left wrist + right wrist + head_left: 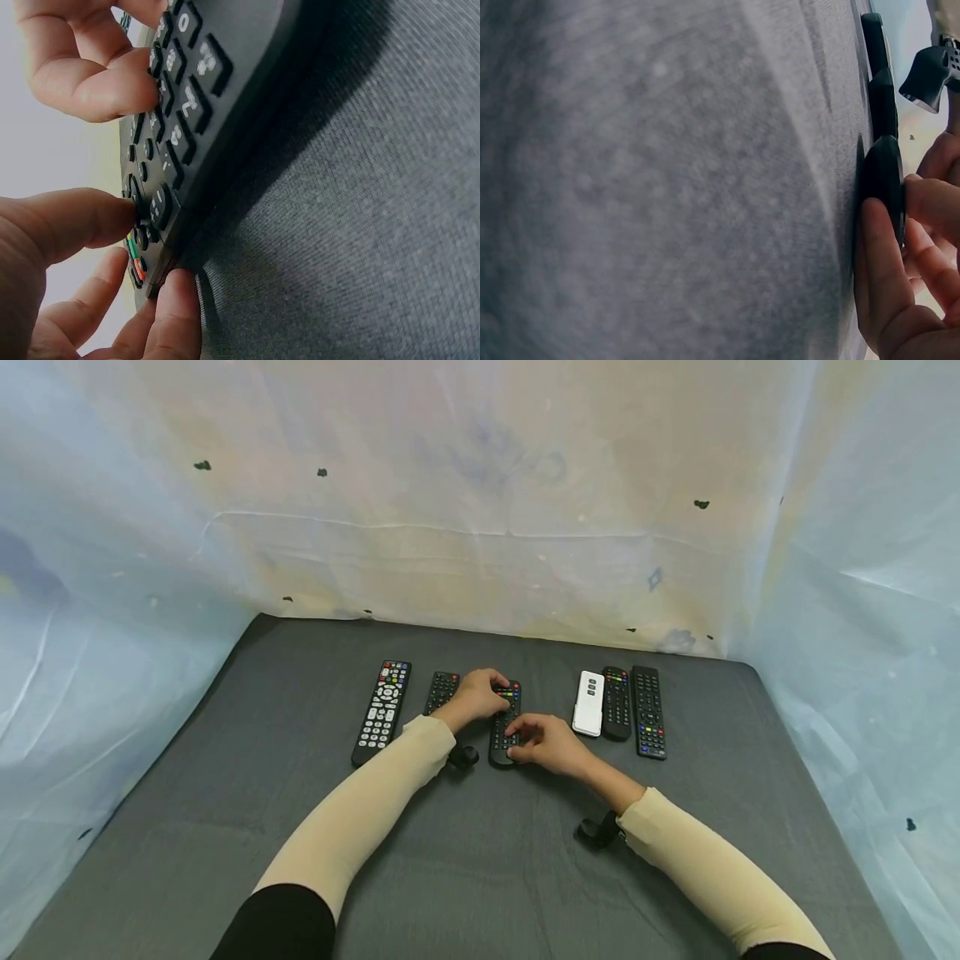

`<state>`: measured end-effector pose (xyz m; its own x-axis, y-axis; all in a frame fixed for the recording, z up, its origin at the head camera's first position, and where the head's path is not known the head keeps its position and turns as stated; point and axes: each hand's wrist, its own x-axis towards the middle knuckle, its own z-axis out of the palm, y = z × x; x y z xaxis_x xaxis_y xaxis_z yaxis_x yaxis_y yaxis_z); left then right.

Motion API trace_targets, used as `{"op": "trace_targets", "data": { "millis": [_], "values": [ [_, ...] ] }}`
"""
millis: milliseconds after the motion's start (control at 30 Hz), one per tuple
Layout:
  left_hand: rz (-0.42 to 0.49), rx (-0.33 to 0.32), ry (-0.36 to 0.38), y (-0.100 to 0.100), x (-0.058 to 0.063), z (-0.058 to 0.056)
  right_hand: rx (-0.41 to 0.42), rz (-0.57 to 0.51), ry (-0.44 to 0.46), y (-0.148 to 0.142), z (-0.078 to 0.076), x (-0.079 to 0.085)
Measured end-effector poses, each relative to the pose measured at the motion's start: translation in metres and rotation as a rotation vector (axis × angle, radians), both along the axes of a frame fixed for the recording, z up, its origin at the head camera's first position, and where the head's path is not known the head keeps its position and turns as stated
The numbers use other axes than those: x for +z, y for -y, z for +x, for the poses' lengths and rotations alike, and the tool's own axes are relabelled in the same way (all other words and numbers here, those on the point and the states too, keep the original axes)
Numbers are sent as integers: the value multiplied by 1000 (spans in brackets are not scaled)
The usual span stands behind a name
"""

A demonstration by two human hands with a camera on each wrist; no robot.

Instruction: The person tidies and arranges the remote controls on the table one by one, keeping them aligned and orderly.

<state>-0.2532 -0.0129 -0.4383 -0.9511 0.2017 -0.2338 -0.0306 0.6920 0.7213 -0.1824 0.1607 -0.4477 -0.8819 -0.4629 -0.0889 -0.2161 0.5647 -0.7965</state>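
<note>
A black remote control (500, 731) with coloured buttons near its far end lies on the grey cloth between both hands. My left hand (474, 697) pinches its far end; in the left wrist view the thumb (90, 216) touches the button face and fingertips sit at the end edge. At the near end, my right hand (552, 746) holds the remote's right side, its fingers bent over the buttons. The right wrist view shows the remote's dark end (883, 176) between thumb and fingers. Part of the button face is hidden under the left hand.
Left of the hands lie a large black remote with white buttons (383, 710) and a smaller black remote (440, 689), partly covered by the left hand. To the right, a white remote (588, 703), a rounded black remote (617, 706) and a long black remote (649, 714) lie side by side.
</note>
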Motion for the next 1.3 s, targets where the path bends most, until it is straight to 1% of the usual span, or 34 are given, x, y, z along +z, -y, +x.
{"op": "trace_targets", "data": {
  "millis": [133, 333, 433, 500, 567, 633, 700, 767, 833, 933, 1033, 1100, 1200, 1300],
  "values": [
    [-16, -7, -1, 1, 1, 0, 16, -1, -9, 0, 1, 3],
    [-18, -49, -12, 0, 2, 0, 41, 13, -48, -7, 2, 5],
    [-20, -56, -22, 1, 2, 2, 50, -7, -65, -15, 3, 3],
    [-20, -52, -45, 1, 3, 3, 62, -29, -64, -20, 5, 3],
    [16, -38, -78, 1, 5, 5, 79, -43, -66, -25, 7, 6],
    [73, -21, -116, -1, 9, 8, 98, -39, -83, -32, 9, 11],
    [133, -9, -149, -4, 14, 11, 113, -13, -121, -39, 8, 17],
    [176, -6, -170, -9, 21, 16, 116, 11, -164, -47, 5, 24],
    [197, -12, -182, -15, 26, 20, 107, 32, -198, -56, 1, 31],
    [222, -28, -184, -24, 32, 28, 72, 59, -236, -71, -7, 40],
    [237, -45, -171, -33, 32, 33, 27, 94, -271, -87, -16, 46],
    [254, -52, -149, -38, 31, 36, 2, 121, -290, -95, -23, 47],
    [286, -62, -110, -45, 28, 39, -25, 153, -291, -105, -34, 47],
    [298, -70, -87, -53, 25, 40, -42, 189, -283, -112, -45, 44]
  ]
}}
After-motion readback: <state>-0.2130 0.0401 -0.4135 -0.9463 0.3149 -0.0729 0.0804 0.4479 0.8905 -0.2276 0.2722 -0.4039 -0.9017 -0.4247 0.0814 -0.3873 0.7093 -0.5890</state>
